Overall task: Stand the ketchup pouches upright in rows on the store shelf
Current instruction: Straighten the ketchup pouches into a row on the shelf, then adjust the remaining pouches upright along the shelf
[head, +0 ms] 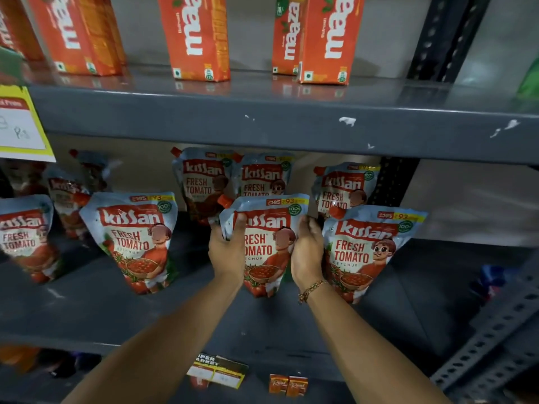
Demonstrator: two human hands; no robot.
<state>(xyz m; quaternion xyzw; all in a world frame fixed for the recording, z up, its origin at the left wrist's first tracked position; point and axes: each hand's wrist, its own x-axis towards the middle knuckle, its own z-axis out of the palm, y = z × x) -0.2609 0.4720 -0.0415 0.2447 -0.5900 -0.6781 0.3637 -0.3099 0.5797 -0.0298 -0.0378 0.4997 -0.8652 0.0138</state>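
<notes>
Both hands hold one Kissan ketchup pouch [267, 246], upright on the grey shelf [116, 310] in the front row. My left hand [227, 252] grips its left edge with the thumb across the front. My right hand [307, 252] presses its right edge. Another front-row pouch [137, 240] stands to the left, leaning slightly, and a third [367, 252] stands to the right. At the far left edge stands one more pouch [24, 237]. Behind them, several back-row pouches [204, 185] stand upright, partly hidden.
Orange Maaza juice cartons [198, 39] stand on the shelf above, whose grey front lip [262, 121] overhangs the pouches. A yellow price tag [20, 123] hangs at the left. Slotted metal uprights [495, 345] frame the right side. Small boxes [287, 384] lie below.
</notes>
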